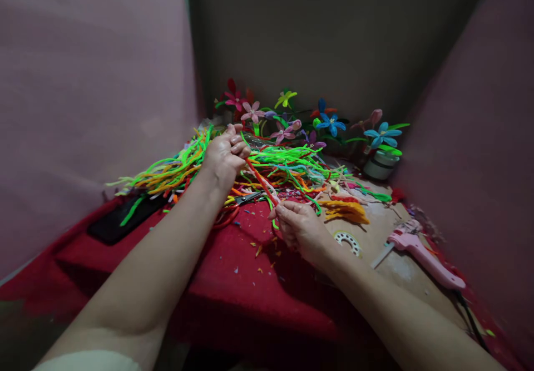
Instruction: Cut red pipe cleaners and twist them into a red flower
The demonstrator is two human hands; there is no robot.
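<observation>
Stretched between my two hands is a red pipe cleaner (262,181), with a paler strand lying along its lower part. My left hand (227,153), farther from me, has its fingers curled round the upper end. Nearer to me, my right hand (297,223) pinches the lower end over the red cloth. Beneath and beyond them spreads a pile of loose pipe cleaners (292,157), mostly green, with orange, red and pale ones. A pair of scissors (247,198) with red handles lies just under the held pipe cleaner, partly covered by the pile.
Pipe-cleaner flowers (332,124) stand along the back, near a jar (381,164). On the right, a pink glue gun (425,255) rests on a board, with a white ring (347,243) and an orange bundle (346,211) close by. A dark phone-like slab (112,223) lies left.
</observation>
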